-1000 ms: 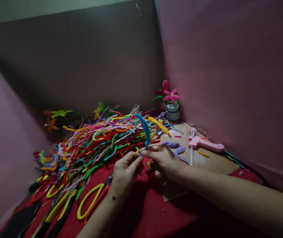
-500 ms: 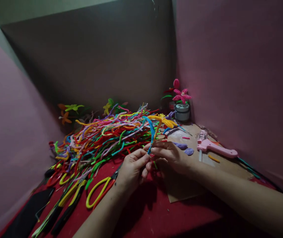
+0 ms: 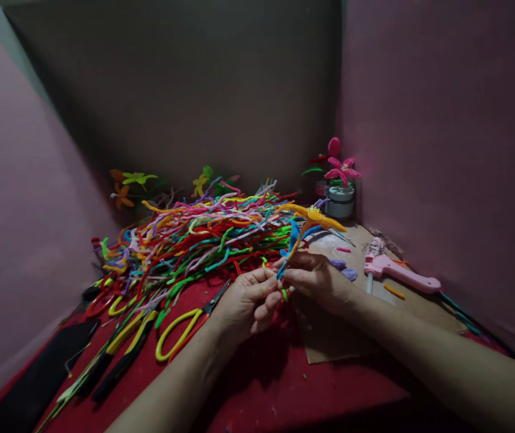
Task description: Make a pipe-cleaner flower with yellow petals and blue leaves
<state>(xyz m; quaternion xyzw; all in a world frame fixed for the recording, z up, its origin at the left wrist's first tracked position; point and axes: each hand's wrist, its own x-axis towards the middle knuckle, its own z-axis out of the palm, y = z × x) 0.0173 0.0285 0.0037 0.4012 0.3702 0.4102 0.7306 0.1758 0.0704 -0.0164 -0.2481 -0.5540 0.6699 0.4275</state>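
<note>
Between my two hands is a pipe-cleaner flower (image 3: 327, 221) with orange-yellow petals and a pale yellow centre. Its orange stem and a blue pipe-cleaner leaf (image 3: 294, 233) run down together into my fingers. My left hand (image 3: 251, 297) pinches the lower end of the stem between thumb and forefinger. Close against it, my right hand (image 3: 316, 278) grips the stem slightly higher, its fingertips touching the blue strand. The flower head leans to the right above my right hand. A bit of bright green pipe cleaner (image 3: 285, 295) shows just below the fingers.
A heap of colourful pipe cleaners (image 3: 203, 240) lies behind my hands. Scissors (image 3: 185, 328) and pliers (image 3: 124, 355) rest at left on the red table (image 3: 329, 391). A pink glue gun (image 3: 397, 270) sits on cardboard (image 3: 329, 343) at right, near a potted pink flower (image 3: 342, 171).
The flower head has swung rightward and the blue leaf now appears shorter and more upright. Both hands stay together on the stem, while the whole view has shifted slightly.
</note>
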